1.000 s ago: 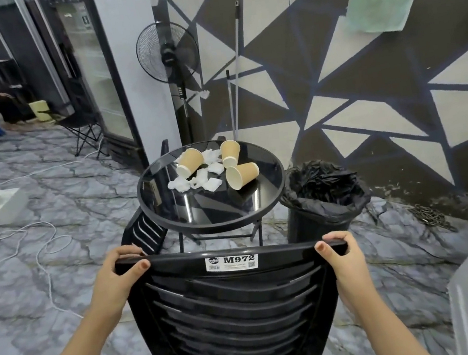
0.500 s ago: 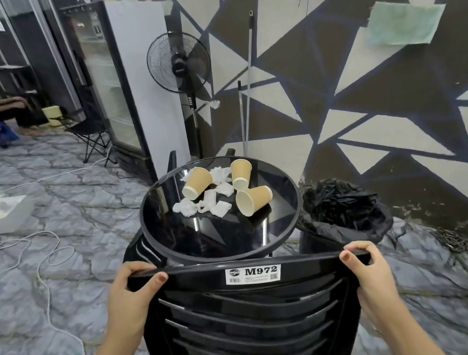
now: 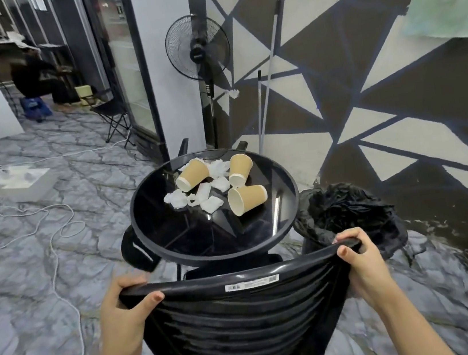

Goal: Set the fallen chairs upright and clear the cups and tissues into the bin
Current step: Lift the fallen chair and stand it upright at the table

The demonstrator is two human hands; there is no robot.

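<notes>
So both hands, left (image 3: 122, 309) and right (image 3: 362, 261), grasp the chair (image 3: 247, 323) at 6 o'clock, apparently upright. Cups (image 3: 246, 198) and tissues (image 3: 208, 194) remain on the table (image 3: 176, 245); the bin (image 3: 349, 215) waits at 3 o'clock.

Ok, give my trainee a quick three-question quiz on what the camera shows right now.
1. How many paper cups lie on the round table?
2. True or false: both hands grip the chair backrest.
3. The bin stands to the table's: A) left B) right C) far side?

Key: 1) Three, all on their sides among tissues. 2) True: left hand and right hand hold its top rail. 3) B.
</notes>
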